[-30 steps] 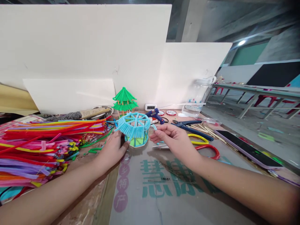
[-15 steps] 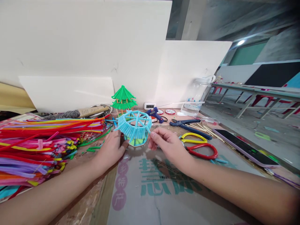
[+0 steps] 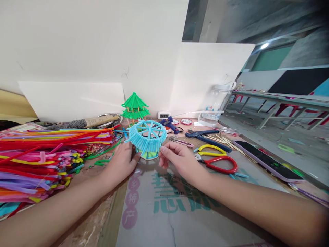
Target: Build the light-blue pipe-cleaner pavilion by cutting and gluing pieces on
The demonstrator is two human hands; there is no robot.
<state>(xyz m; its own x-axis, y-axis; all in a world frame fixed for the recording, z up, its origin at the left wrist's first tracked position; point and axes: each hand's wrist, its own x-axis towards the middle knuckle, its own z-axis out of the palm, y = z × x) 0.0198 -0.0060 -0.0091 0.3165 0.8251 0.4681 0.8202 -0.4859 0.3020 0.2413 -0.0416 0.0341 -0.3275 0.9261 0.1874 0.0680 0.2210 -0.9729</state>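
In the head view, a small model pavilion [image 3: 147,140] stands on the work surface. Its roof is a ring with spokes and a fringe of light blue pipe cleaner strips, partly covered on the near left side. Below the roof are blue posts and a green floor. My left hand [image 3: 123,159] holds the model at its lower left, the thumb by the base. At the roof's right edge my right hand [image 3: 176,156] is closed in a pinch on a short blue pipe cleaner piece, mostly hidden by the fingertips.
Bundles of coloured pipe cleaners [image 3: 51,161] fill the left. Behind the model are a green tiered pagoda [image 3: 135,104], a glue gun [image 3: 169,125] and a timer [image 3: 163,115]. To the right lie tweezers [image 3: 183,142], pliers [image 3: 208,137], red-handled scissors [image 3: 222,165], sticks, a phone [image 3: 267,161] and a bottle [image 3: 214,104].
My right hand has shifted slightly left, in against the roof's edge, and the tweezers behind it now show. My left hand and the model stay nearly in place.
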